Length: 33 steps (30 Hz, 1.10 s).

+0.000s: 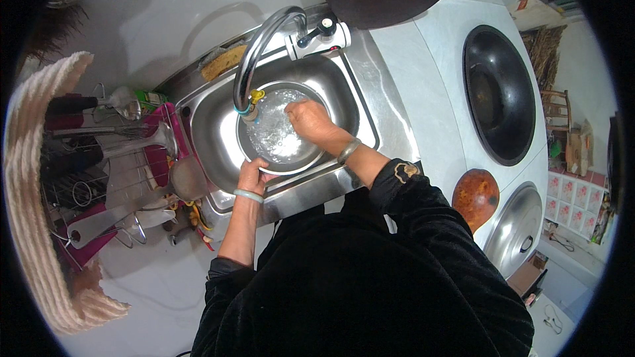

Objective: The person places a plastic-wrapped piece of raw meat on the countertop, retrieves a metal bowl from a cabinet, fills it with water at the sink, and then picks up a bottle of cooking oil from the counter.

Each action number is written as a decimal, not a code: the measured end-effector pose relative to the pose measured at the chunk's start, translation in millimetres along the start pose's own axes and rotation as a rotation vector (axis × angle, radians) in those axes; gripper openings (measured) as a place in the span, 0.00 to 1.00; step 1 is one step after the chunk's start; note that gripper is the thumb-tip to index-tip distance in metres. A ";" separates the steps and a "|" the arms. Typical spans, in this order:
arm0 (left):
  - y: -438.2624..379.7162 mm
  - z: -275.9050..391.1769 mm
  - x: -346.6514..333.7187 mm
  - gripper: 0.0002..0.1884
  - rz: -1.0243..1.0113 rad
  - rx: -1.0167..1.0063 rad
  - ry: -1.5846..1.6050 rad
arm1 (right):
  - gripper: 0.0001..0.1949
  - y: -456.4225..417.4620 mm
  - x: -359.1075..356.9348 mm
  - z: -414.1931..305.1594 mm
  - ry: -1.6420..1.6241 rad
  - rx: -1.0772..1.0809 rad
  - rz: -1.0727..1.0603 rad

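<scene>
In the stainless steel sink (213,129) stands a round metal basin (241,141) with rippling water (283,134) in it. My left hand (254,176) grips the basin's near left rim, thumb over the edge. Over the right part of the water is my right hand (310,120), its fingers curled down; whether they hold anything cannot be told. A curved chrome faucet (252,54) with a yellow-tabbed fitting at its spout reaches over the basin's left side. Its white body with a black lever (317,37) sits behind the sink.
Left of the sink, a wire rack (99,173) holds ladles, a whisk and a spatula. A yellow sponge (223,63) lies at the sink's back edge. To the right are a black wok (498,94), a brown gourd (475,198) and a metal lid (516,230).
</scene>
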<state>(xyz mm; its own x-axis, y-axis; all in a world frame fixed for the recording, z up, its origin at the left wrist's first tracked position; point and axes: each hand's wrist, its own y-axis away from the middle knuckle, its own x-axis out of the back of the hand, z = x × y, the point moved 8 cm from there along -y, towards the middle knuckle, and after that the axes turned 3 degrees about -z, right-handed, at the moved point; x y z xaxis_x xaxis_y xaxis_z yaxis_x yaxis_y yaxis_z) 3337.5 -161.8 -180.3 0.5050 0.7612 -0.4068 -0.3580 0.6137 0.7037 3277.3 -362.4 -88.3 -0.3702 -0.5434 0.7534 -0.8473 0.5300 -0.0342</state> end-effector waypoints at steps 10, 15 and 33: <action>-2.4 2.5 -1.8 0.22 -0.023 0.001 -0.002 | 0.08 13.4 20.6 33.8 -0.141 -0.156 0.013; -9.5 -5.2 10.3 0.21 0.017 0.028 -0.005 | 0.08 17.6 12.7 41.5 -0.134 -0.188 -0.054; -6.8 -0.1 3.1 0.17 0.029 -0.010 0.001 | 0.18 -3.2 -70.1 -28.4 -0.677 0.031 -0.374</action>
<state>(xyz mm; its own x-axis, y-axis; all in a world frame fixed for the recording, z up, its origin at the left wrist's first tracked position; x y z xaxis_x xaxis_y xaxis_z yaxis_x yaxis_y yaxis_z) 3341.4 -163.7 -186.4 0.4936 0.7790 -0.3866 -0.3807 0.5932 0.7093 3316.8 -307.6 -122.4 -0.2006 -0.9676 0.1531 -0.9685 0.2194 0.1177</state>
